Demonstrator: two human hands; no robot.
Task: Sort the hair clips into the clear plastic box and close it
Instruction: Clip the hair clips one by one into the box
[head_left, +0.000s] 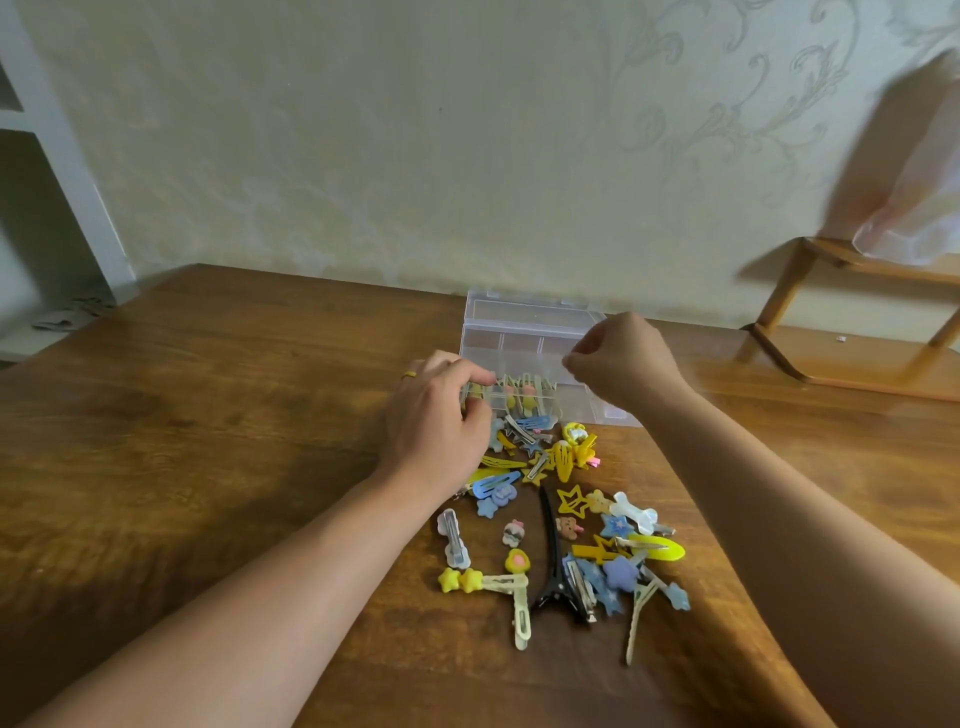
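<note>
A clear plastic box (524, 332) with compartments stands open near the wall on the wooden table (208, 415). Several pale yellow clips (524, 387) lie in its front row. A heap of yellow, blue and white hair clips (566, 525) and a long black claw clip (550, 556) is spread in front of it. My left hand (441, 415) holds the box's front left corner, fingers curled over the edge. My right hand (618, 358) hovers over the box's right side with fingertips pinched together; whether they hold anything I cannot make out.
A wooden stand (831, 332) sits on the table at the right, with a blurred pale cloth or bag (914, 171) above it. The patterned wall runs close behind the box. A white shelf unit (47, 197) stands at the far left.
</note>
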